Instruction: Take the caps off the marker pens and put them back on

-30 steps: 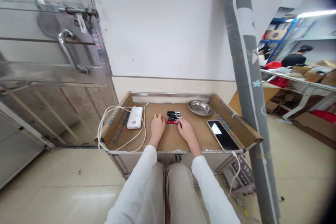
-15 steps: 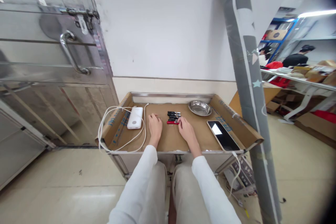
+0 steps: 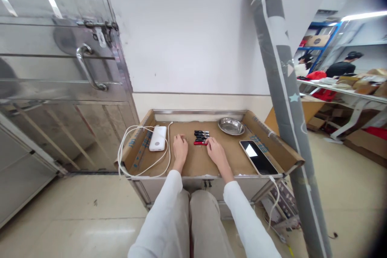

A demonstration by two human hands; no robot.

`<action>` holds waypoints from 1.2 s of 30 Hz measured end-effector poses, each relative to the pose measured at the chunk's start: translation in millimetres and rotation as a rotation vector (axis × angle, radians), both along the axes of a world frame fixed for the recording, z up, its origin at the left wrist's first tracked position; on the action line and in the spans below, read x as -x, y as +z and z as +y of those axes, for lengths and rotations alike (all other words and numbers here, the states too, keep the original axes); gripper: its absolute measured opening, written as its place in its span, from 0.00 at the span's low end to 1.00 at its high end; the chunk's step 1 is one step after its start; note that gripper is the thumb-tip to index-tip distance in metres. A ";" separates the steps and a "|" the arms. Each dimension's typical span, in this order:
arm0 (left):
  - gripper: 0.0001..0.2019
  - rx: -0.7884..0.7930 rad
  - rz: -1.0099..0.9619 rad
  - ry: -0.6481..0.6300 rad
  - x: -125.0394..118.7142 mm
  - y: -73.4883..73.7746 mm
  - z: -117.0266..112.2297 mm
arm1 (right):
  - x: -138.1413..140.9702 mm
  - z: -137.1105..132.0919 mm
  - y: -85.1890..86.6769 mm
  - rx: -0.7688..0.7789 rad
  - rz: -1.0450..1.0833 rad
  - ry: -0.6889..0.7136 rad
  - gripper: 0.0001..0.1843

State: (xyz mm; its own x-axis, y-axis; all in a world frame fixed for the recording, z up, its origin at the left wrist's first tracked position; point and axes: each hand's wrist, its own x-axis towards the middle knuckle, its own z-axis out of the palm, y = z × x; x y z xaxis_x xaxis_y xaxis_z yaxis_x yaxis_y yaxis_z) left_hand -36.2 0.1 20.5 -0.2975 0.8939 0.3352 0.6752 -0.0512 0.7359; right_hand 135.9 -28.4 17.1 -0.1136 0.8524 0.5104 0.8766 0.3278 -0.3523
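Note:
Several small black sticks [image 3: 201, 134] and one red stick [image 3: 199, 143] lie in a short stack on the cardboard-lined cart top [image 3: 196, 161]. My right hand [image 3: 215, 151] rests flat beside them, its fingertips touching the right end of the red stick, fingers open. My left hand [image 3: 180, 148] lies palm down on the cardboard a little left of the sticks, fingers stretched out, holding nothing.
A white power bank [image 3: 158, 138] with a looped white cable [image 3: 133, 157] lies at the left. A metal dish [image 3: 231, 126] sits at the back right, a dark tablet [image 3: 258, 157] at the right. A grey roll [image 3: 281, 72] leans beside the cart. Steel door at left; people at far right.
My left hand has drawn slightly away from the sticks to the left. The camera has tilted, shifting the cart a little lower in view. My right hand stays at the red stick.

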 end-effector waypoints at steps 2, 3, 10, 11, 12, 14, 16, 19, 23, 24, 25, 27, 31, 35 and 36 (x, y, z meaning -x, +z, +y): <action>0.11 -0.005 0.015 -0.020 0.1 -1.2 1.4 | -0.5 0.2 -0.6 -0.008 0.004 0.004 0.11; 0.11 -0.010 0.030 -0.039 -0.1 -1.8 1.9 | -0.8 0.3 -0.7 -0.009 0.007 0.003 0.11; 0.15 -0.042 0.173 -0.237 0.5 -3.5 2.0 | -1.7 0.1 1.0 0.007 0.019 -0.024 0.12; 0.15 -0.049 0.189 -0.261 0.7 -3.5 2.1 | -1.8 0.1 1.0 0.008 0.019 -0.027 0.12; 0.15 -0.055 0.199 -0.281 0.7 -3.6 2.4 | -1.9 0.2 0.8 0.009 0.018 -0.027 0.12; 0.14 -0.061 0.210 -0.306 0.5 -3.7 3.0 | -2.2 0.5 -0.1 0.007 0.013 -0.023 0.12; 0.14 -0.061 0.224 -0.303 -0.3 -4.0 3.2 | -2.5 1.1 -1.6 0.000 0.013 -0.010 0.12; 0.14 -0.051 0.267 -0.260 -1.7 -4.7 2.4 | -2.6 2.6 -3.6 -0.010 0.028 0.016 0.11; 0.13 -0.013 0.321 -0.212 -2.9 -5.1 0.8 | -2.1 3.7 -4.3 -0.008 0.007 0.053 0.09; 0.13 -0.008 0.327 -0.213 -2.7 -5.1 0.8 | -1.9 3.6 -4.1 -0.001 -0.003 0.065 0.08; 0.13 -0.008 0.328 -0.217 -2.4 -5.0 0.8 | -1.8 3.5 -3.8 0.009 -0.011 0.076 0.07; 0.13 -0.020 0.323 -0.237 -1.4 -4.9 1.2 | -1.6 3.0 -3.2 0.029 -0.013 0.089 0.06; 0.14 -0.032 0.351 -0.276 -1.2 -5.9 2.3 | -2.5 1.9 -3.0 0.047 -0.014 0.085 0.06; 0.14 -0.004 0.491 -0.255 -5.5 -7.2 2.5 | -4.0 1.9 -5.8 0.048 -0.034 0.097 0.04; 0.14 -0.002 0.520 -0.249 -6.7 -7.1 2.4 | -4.1 2.0 -6.5 0.047 -0.037 0.103 0.04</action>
